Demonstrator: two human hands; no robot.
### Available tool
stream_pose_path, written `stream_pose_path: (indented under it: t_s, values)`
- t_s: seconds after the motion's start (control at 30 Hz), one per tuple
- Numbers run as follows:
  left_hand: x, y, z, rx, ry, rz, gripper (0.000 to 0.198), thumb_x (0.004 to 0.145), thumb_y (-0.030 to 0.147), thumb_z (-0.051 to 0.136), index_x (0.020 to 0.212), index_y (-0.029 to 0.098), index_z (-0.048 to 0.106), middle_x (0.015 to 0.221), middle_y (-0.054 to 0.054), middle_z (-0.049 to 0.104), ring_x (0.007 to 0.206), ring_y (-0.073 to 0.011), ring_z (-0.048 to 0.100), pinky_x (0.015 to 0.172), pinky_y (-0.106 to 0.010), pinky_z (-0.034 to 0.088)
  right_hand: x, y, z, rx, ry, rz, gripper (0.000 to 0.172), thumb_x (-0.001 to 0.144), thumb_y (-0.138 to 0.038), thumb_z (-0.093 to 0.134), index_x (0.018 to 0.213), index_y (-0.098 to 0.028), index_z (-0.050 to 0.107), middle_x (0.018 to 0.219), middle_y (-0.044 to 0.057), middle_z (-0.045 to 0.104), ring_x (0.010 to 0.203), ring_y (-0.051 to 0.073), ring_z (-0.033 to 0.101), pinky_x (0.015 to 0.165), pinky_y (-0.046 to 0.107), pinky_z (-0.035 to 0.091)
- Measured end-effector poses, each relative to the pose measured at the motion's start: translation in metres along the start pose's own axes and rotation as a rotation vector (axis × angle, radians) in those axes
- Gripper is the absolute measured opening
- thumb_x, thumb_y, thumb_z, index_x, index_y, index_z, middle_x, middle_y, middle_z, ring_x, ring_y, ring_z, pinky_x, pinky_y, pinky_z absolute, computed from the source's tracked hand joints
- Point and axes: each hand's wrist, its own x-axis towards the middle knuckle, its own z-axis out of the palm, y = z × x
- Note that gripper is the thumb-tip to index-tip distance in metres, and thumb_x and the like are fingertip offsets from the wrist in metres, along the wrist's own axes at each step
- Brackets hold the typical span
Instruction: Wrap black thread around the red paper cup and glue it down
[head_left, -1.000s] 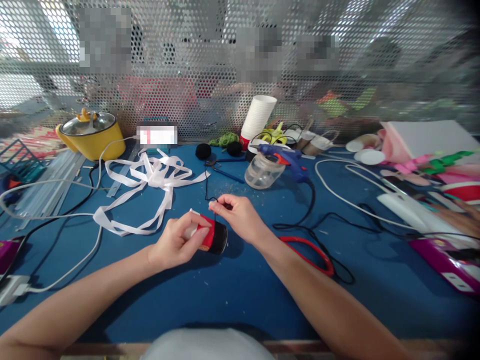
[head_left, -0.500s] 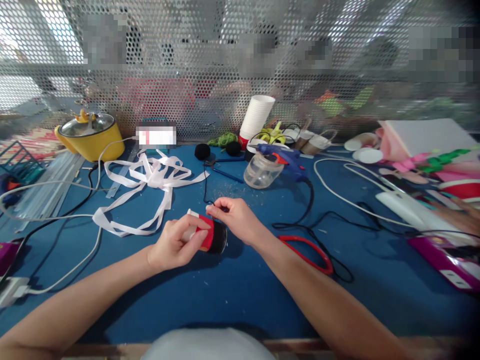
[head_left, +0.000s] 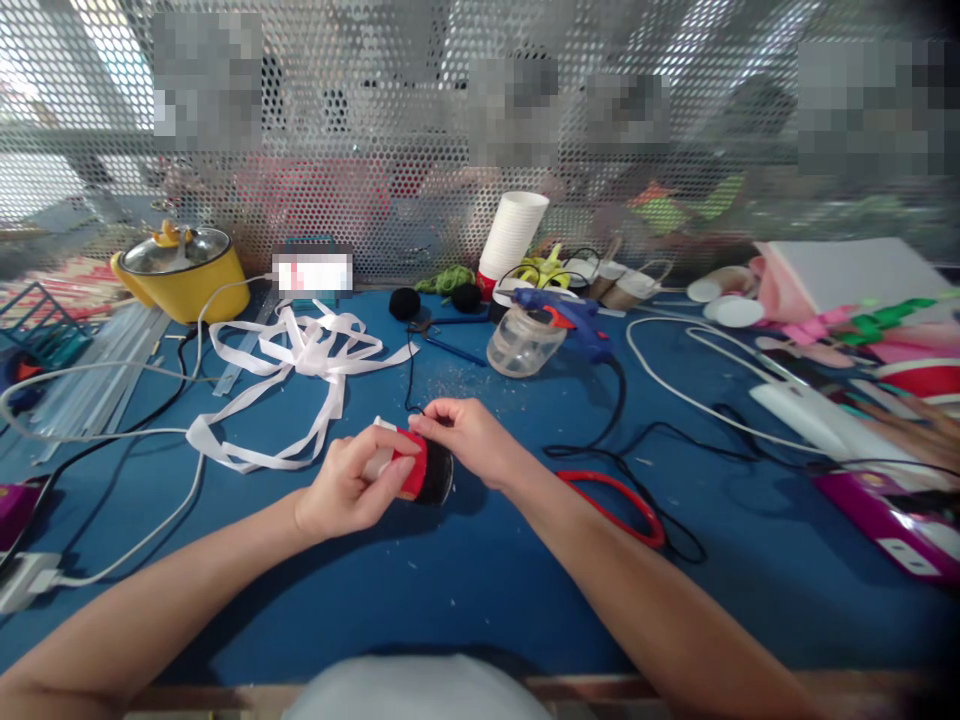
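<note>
My left hand (head_left: 360, 478) is closed round a small paper cup (head_left: 411, 472) lying on its side, white at the rim, red in the middle and wrapped in black yarn toward its base. At the cup's upper side, my right hand (head_left: 459, 432) pinches a black yarn strand (head_left: 410, 375) between thumb and forefinger. That strand runs back across the table toward a black yarn ball (head_left: 405, 303). Part of the cup is hidden behind my left fingers.
White ribbon (head_left: 311, 350) lies tangled at left, near a yellow pot (head_left: 184, 275). A blue glue gun (head_left: 566, 315) rests by a clear plastic cup (head_left: 525, 340). Red-handled scissors (head_left: 615, 505) lie beside my right forearm. Another person's hand (head_left: 919, 425) is at the right edge.
My right hand has shifted slightly left, closer against the cup, with the yarn still pinched. My left hand and the cup have hardly moved.
</note>
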Motion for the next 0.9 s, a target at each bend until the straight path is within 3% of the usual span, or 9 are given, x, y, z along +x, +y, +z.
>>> stream_pose_path:
  t_s: [0.2, 0.4, 0.53, 0.63, 0.73, 0.9]
  values:
    - [-0.005, -0.004, 0.002, -0.113, 0.007, -0.177, 0.012, 0.085, 0.022, 0.051, 0.094, 0.015, 0.055, 0.063, -0.001, 0.061, 0.045, -0.006, 0.048, 0.043, -0.016, 0.039, 0.002, 0.002, 0.0, 0.031, -0.043, 0.043, 0.031, 0.071, -0.045, 0.059, 0.059, -0.017, 0.051, 0.05, -0.005, 0.043, 0.045, 0.007, 0.035, 0.044, 0.021, 0.026]
    - [0.003, 0.0, 0.004, -0.362, 0.164, -0.426, 0.017, 0.081, 0.031, 0.057, 0.09, 0.016, 0.058, 0.07, 0.0, 0.061, 0.052, -0.0069, 0.051, 0.049, -0.017, 0.041, 0.009, 0.008, 0.003, 0.023, -0.069, 0.086, 0.032, 0.073, -0.045, 0.056, 0.057, -0.018, 0.049, 0.047, -0.004, 0.044, 0.044, 0.008, 0.039, 0.042, 0.021, 0.032]
    - [0.016, -0.001, 0.004, -0.636, 0.293, -0.692, 0.029, 0.073, 0.038, 0.064, 0.092, 0.017, 0.055, 0.06, 0.003, 0.056, 0.047, -0.0078, 0.051, 0.045, -0.018, 0.042, 0.013, 0.007, -0.004, -0.061, 0.032, 0.078, 0.026, 0.078, -0.041, 0.051, 0.066, -0.018, 0.051, 0.058, 0.0, 0.053, 0.05, 0.011, 0.047, 0.044, 0.023, 0.038]
    - [0.023, -0.004, 0.003, -0.703, 0.381, -0.833, 0.032, 0.071, 0.037, 0.065, 0.091, 0.016, 0.054, 0.057, 0.004, 0.054, 0.046, -0.0076, 0.05, 0.044, -0.017, 0.042, 0.008, -0.004, -0.012, -0.113, 0.132, 0.015, 0.026, 0.084, -0.042, 0.045, 0.073, -0.019, 0.05, 0.073, 0.003, 0.057, 0.062, 0.013, 0.052, 0.053, 0.024, 0.041]
    - [0.024, -0.007, 0.004, -0.704, 0.405, -0.846, 0.031, 0.072, 0.037, 0.063, 0.092, 0.016, 0.053, 0.059, 0.004, 0.054, 0.048, -0.0077, 0.051, 0.046, -0.018, 0.043, -0.002, -0.016, -0.013, -0.14, 0.112, -0.041, 0.034, 0.085, -0.049, 0.041, 0.069, -0.019, 0.049, 0.07, 0.003, 0.057, 0.065, 0.013, 0.053, 0.059, 0.025, 0.041]
    - [0.017, -0.011, 0.005, -0.568, 0.296, -0.741, 0.029, 0.077, 0.035, 0.059, 0.098, 0.017, 0.052, 0.06, 0.003, 0.055, 0.049, -0.0082, 0.051, 0.047, -0.018, 0.042, -0.012, -0.016, -0.001, -0.172, 0.002, -0.083, 0.031, 0.077, -0.047, 0.054, 0.066, -0.02, 0.045, 0.057, -0.004, 0.048, 0.053, 0.01, 0.042, 0.05, 0.024, 0.031]
